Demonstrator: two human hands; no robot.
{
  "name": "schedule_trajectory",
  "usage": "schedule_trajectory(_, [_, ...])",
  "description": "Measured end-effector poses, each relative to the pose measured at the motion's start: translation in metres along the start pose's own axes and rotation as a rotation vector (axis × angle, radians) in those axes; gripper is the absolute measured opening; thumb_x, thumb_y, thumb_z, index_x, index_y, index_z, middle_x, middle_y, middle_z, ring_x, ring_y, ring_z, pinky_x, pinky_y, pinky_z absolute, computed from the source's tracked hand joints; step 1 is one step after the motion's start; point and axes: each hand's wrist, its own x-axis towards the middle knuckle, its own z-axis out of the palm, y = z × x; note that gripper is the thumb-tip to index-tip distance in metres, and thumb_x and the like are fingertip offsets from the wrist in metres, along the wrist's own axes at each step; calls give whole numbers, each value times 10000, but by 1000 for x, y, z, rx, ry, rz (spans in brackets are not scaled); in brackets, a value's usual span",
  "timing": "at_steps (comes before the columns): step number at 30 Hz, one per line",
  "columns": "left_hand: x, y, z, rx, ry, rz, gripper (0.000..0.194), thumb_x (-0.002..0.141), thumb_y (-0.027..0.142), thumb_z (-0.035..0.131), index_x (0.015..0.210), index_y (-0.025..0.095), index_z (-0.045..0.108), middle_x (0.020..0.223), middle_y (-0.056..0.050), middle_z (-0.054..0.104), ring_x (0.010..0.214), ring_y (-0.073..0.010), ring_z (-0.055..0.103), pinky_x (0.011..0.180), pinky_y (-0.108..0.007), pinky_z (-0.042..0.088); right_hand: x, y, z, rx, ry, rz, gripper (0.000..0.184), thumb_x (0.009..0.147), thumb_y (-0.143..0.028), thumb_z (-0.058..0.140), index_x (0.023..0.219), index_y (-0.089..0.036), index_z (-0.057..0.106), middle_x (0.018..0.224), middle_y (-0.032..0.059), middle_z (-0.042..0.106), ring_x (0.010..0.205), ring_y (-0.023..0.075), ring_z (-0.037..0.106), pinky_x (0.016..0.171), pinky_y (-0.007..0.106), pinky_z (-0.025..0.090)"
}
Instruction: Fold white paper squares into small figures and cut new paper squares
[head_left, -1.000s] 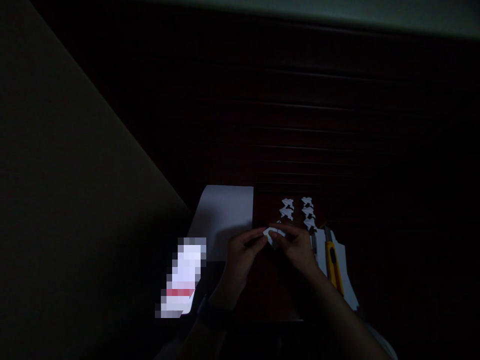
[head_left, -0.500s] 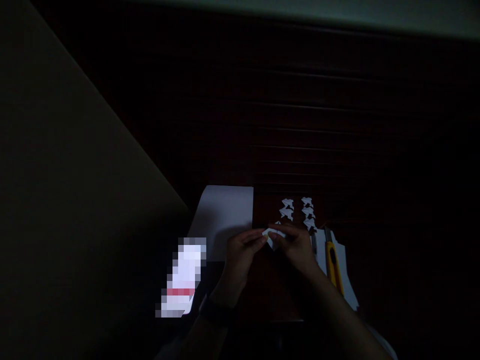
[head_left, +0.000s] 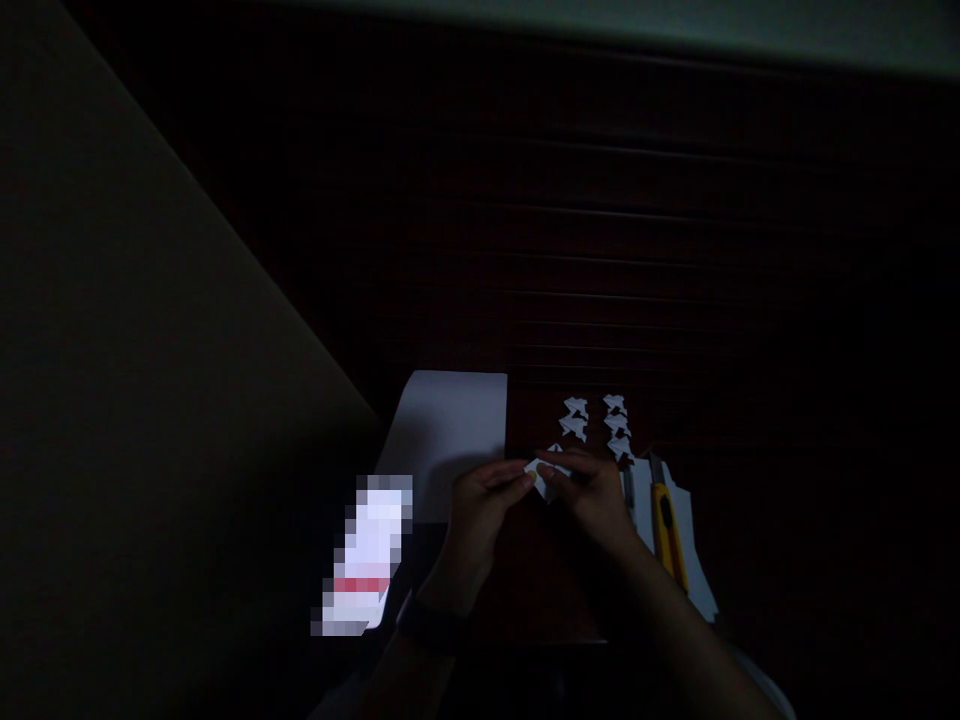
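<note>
Left hand (head_left: 474,515) and right hand (head_left: 596,500) are drawn in close, each narrowed to a pinch of thumb and fingers on one small piece of folded white paper (head_left: 549,490). It is held between them over the near part of the dark reddish-brown counter (head_left: 532,590), its outline angular, with flat faces and pointed corners. Just to its far right lie small folded paper shapes, crisp and jagged at the edges: two in a left column (head_left: 574,428) and three in a right column (head_left: 617,424). Smooth and pale, a larger white sheet (head_left: 457,420) lies to the left. At right a cutter with a yellow handle (head_left: 666,525) rests on loose white paper (head_left: 694,530). A dark band (head_left: 435,625) circles the left wrist.

Fingers cover much of the held piece, so its folds are hard to read. The right hand and forearm partly hide a slim grey object (head_left: 629,490) and the loose paper. A bright slanted panel (head_left: 367,550) at near left is pixelated beyond reading, and deep shadow swallows the far right.

Compared with a second ago, the left hand sits slightly farther left and the pinched piece slightly nearer, while the columns, sheet and cutter lie unchanged
</note>
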Motion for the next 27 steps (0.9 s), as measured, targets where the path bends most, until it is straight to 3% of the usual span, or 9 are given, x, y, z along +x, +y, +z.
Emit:
schedule_trajectory(5, [0, 3, -2, 48, -8, -17, 246, 643, 241, 757, 863, 138, 719, 875, -78, 729, 822, -188, 651, 773, -288, 488, 0, 0, 0, -13, -8, -11, 202, 798, -278, 632, 975, -234, 718, 875, 52, 692, 814, 199, 624, 707, 315, 475])
schedule_trajectory(11, [-2, 15, -8, 168, -161, -27, 281, 763, 396, 639, 877, 147, 701, 859, -77, 713, 791, -200, 647, 690, -281, 482, 0, 0, -1, 9, -33, 7, 200, 792, -288, 643, 965, -225, 721, 894, 54, 695, 817, 200, 625, 706, 310, 476])
schedule_trajectory(17, [3, 10, -5, 549, -96, 160, 384, 812, 470, 536, 632, 150, 648, 616, -25, 646, 591, -146, 580, 553, -234, 402, 0, 1, 0, -18, -75, -5, 223, 806, -288, 624, 1002, -227, 711, 849, 49, 690, 787, 196, 626, 691, 311, 478])
schedule_trajectory(21, [2, 8, -6, 738, -120, 285, 365, 862, 442, 458, 676, 177, 625, 633, -10, 626, 590, -140, 547, 568, -237, 383, 0, 3, -1, 48, -108, 32, 232, 789, -295, 646, 999, -223, 711, 944, 62, 707, 873, 219, 642, 780, 339, 488])
schedule_trajectory(24, [-1, 14, -8, 774, -212, 333, 309, 884, 397, 427, 754, 190, 617, 697, -6, 621, 630, -136, 532, 597, -236, 381, 2, 1, -2, 109, -145, 75, 246, 759, -295, 677, 989, -217, 713, 983, 63, 711, 921, 232, 645, 841, 362, 484])
schedule_trajectory(27, [-3, 18, -9, 752, -261, 311, 303, 891, 382, 414, 741, 186, 590, 679, 7, 586, 626, -129, 507, 586, -229, 368, 3, -4, -4, 200, -167, 71, 443, 730, -285, 703, 1163, -244, 616, 1203, 61, 620, 1076, 238, 583, 919, 372, 455])
